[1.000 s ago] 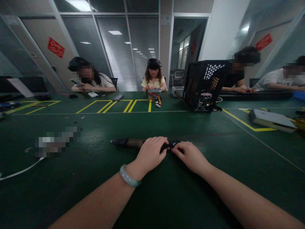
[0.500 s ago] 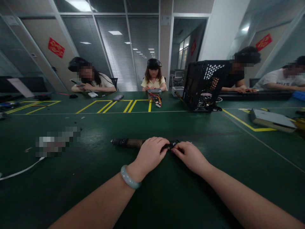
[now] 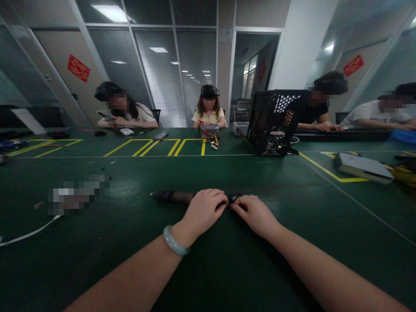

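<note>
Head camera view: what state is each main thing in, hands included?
Brown-and-black cylindrical tool: lying on its side, partly hidden.
Left hand: curled over the tool.
Right hand: bent at the tool's right-hand end; anything held is hidden.
Pale green round bangle: worn on the left wrist.
Black metal computer case: standing upright.
Silver flat rectangular box: lying flat.
Grey metal box: coloured wires trailing onto the green table.

Left hand [image 3: 203, 212]: fingertips now curled lower, nearer the thumb.
Right hand [image 3: 258, 216]: fingertips closer to the left ones, the gap narrower.
Computer case [image 3: 257, 123]: slightly lower in view, beyond the right fingers.
</note>
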A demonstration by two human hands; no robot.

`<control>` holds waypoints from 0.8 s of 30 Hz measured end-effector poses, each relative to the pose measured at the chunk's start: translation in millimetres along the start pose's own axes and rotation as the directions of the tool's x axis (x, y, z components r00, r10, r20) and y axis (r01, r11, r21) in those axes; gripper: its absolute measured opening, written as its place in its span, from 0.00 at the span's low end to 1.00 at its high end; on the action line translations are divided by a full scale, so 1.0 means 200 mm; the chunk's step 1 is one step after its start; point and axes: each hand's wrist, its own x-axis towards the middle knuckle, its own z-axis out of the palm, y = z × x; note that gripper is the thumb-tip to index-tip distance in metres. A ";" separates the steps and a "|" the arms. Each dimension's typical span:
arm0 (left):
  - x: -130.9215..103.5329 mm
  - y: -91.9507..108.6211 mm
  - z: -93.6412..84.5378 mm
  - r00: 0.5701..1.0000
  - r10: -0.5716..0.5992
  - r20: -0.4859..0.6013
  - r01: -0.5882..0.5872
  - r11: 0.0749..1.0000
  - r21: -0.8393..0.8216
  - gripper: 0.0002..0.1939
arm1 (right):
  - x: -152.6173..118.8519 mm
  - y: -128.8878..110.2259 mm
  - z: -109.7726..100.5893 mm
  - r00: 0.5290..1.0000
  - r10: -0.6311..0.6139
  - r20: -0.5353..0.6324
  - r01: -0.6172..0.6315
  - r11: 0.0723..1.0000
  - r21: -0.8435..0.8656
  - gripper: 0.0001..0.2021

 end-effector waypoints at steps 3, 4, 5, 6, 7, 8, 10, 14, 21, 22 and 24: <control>0.00 0.00 0.00 1.000 0.007 -0.014 -0.006 1.000 0.014 0.07 | -0.01 0.00 0.00 1.000 -0.014 -0.009 0.014 1.000 -0.006 0.11; 0.00 0.00 0.00 1.000 0.009 -0.017 -0.009 1.000 0.017 0.07 | -0.01 -0.01 0.00 1.000 -0.020 -0.011 0.020 1.000 -0.006 0.11; 0.00 0.01 0.00 1.000 0.012 -0.018 -0.011 1.000 0.019 0.07 | -0.01 -0.01 0.00 1.000 -0.026 -0.010 0.026 1.000 -0.008 0.11; 0.00 0.01 -0.01 1.000 0.013 -0.020 -0.013 1.000 0.020 0.07 | -0.01 -0.01 0.00 0.999 -0.031 -0.013 0.031 0.999 -0.012 0.11; 0.00 0.01 -0.01 1.000 0.015 -0.020 -0.014 1.000 0.020 0.07 | -0.01 -0.01 0.00 0.999 -0.038 -0.016 0.038 0.999 -0.020 0.10; 0.00 0.01 -0.01 1.000 0.017 -0.020 -0.016 1.000 0.019 0.07 | -0.01 -0.01 -0.01 0.999 -0.044 -0.018 0.044 0.999 -0.028 0.10; 0.00 0.01 -0.02 1.000 0.022 -0.016 -0.022 1.000 0.015 0.07 | -0.01 -0.02 -0.01 0.998 -0.049 -0.027 0.048 0.998 -0.048 0.10; -0.01 0.02 -0.02 1.000 0.015 -0.018 -0.015 1.000 0.009 0.07 | -0.02 -0.03 -0.01 0.997 -0.052 -0.048 0.048 0.995 -0.088 0.10; -0.02 0.05 -0.03 1.000 -0.026 -0.016 0.026 1.000 -0.003 0.06 | -0.05 -0.08 -0.02 0.996 -0.024 -0.085 0.019 0.998 -0.052 0.12; -0.02 0.06 -0.03 0.999 -0.046 -0.011 0.046 0.999 -0.005 0.06 | -0.05 -0.08 -0.02 0.997 0.008 -0.076 -0.010 1.000 -0.024 0.12; -0.02 0.07 -0.04 0.999 -0.052 -0.013 0.052 0.999 -0.001 0.06 | -0.04 -0.08 -0.04 0.996 0.074 -0.040 -0.073 0.997 0.022 0.12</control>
